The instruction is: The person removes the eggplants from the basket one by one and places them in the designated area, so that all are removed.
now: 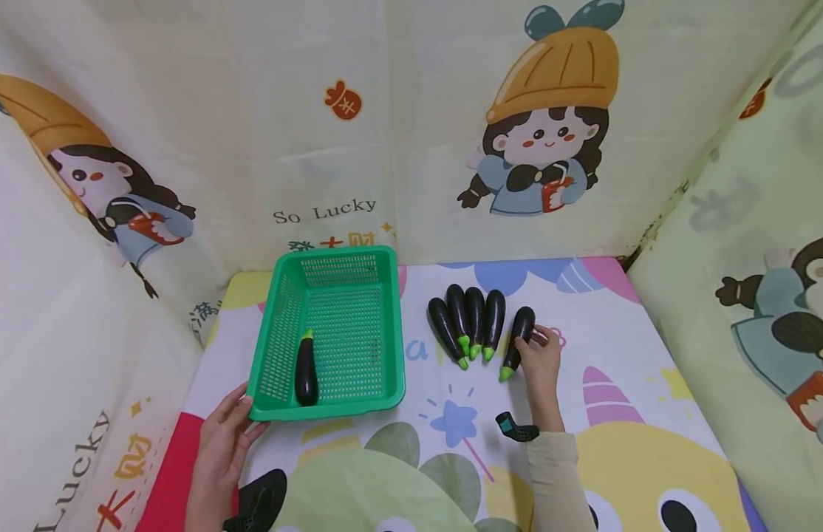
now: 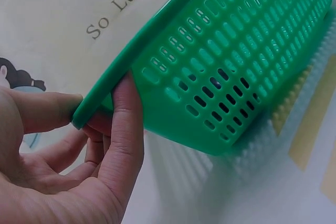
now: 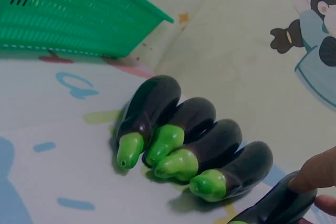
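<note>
While the left hand [image 1: 227, 428] pinches the near left corner of a green plastic basket [image 1: 394, 325], probably to steady it, the right hand [image 1: 543, 362] holds a dark purple eggplant [image 1: 521, 329] by its body. The held one sits at the right end of a row, slightly apart from four more eggplants [image 1: 476, 314] bunched on the patterned tablecloth [image 1: 611, 332]; that gap likely gives the fingers room. All five point their green stems toward the near side. Another eggplant [image 1: 306, 373] lies inside the basket, near left, stem facing far. The left thumb and fingers close narrowly across the basket's edge. The right forearm reaches forward, fingertips curled against the eggplant; whether it is lifted, I cannot tell.
</note>
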`<move>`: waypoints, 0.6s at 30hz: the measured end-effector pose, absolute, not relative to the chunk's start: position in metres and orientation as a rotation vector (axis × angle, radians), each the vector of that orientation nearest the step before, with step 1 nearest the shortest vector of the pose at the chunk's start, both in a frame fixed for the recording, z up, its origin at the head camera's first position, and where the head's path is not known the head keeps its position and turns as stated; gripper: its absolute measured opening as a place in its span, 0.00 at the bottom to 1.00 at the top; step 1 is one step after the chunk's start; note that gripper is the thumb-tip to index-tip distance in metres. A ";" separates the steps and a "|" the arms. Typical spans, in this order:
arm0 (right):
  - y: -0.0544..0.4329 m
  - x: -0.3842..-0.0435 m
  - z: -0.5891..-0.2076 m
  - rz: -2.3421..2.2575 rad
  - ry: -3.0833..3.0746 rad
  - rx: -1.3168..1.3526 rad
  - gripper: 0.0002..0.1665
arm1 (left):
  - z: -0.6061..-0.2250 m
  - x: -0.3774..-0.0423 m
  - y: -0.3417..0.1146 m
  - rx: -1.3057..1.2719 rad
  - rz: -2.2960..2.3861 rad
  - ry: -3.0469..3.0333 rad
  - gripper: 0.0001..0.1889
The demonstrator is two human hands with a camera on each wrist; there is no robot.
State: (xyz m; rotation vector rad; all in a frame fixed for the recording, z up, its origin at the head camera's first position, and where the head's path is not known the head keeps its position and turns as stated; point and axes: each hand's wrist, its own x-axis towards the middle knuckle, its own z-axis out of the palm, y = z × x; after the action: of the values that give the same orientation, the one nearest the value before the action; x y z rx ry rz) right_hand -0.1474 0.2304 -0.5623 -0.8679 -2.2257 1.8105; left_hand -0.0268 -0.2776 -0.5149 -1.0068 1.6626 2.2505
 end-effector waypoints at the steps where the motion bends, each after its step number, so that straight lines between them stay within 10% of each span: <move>1: 0.229 -0.148 -0.561 1.823 -2.216 -0.867 0.34 | -0.515 -0.027 -0.278 -0.990 2.257 1.674 0.41; 18: 0.204 -0.148 -0.515 2.249 -2.064 -0.633 0.34 | -0.514 -0.026 -0.277 -0.996 2.281 1.663 0.40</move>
State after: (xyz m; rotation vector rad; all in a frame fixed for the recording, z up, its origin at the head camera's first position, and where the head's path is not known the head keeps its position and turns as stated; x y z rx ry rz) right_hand -0.1480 0.2042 -0.5149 -0.6325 -2.0643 2.2486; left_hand -0.0260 -0.2775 -0.5142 -0.9963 1.6634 2.2810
